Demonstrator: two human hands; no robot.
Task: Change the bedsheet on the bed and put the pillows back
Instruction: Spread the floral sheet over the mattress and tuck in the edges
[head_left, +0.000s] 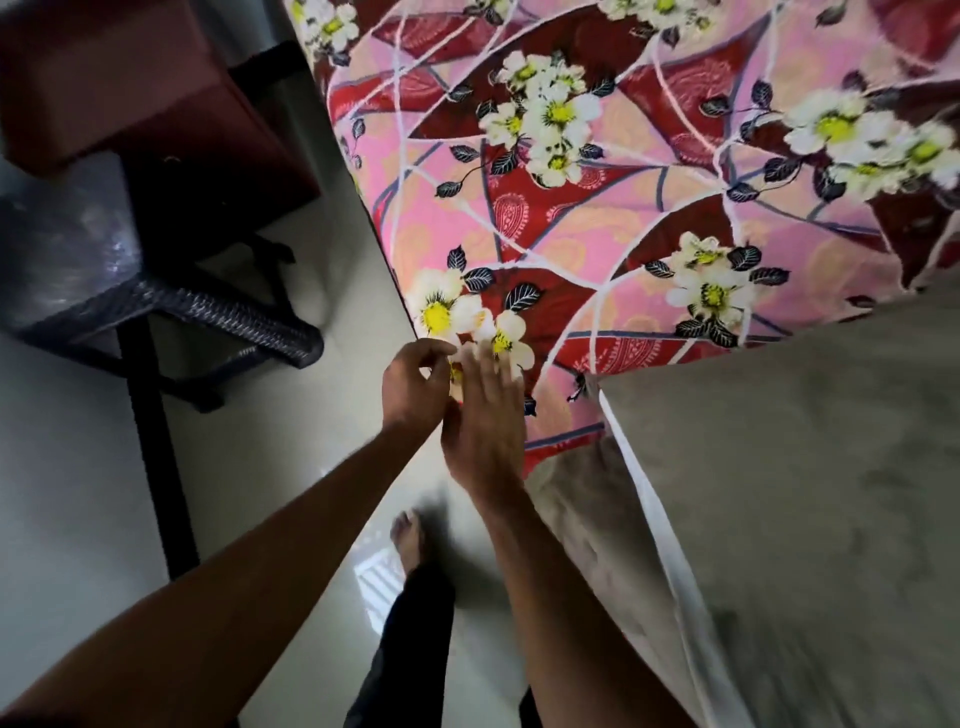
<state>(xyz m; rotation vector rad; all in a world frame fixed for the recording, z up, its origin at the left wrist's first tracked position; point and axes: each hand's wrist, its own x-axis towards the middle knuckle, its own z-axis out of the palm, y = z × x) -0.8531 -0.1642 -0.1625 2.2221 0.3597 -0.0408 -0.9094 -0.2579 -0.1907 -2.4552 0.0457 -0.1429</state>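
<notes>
A pink and red bedsheet (597, 208) with white flowers covers the far part of the bed and hangs over its left edge. Nearer to me the bare grey mattress (789, 467) shows, with a white seam along its side. My left hand (415, 384) pinches the sheet's near edge at the bed's left side, fingers curled on the cloth. My right hand (485, 421) lies beside it with straight fingers pressing on the sheet. No pillow is in view.
A dark chair (104, 291) with black legs stands on the pale tiled floor (67, 467) to the left, under a dark red desk (135, 88). My bare foot (410, 540) stands on the floor close to the bed's side.
</notes>
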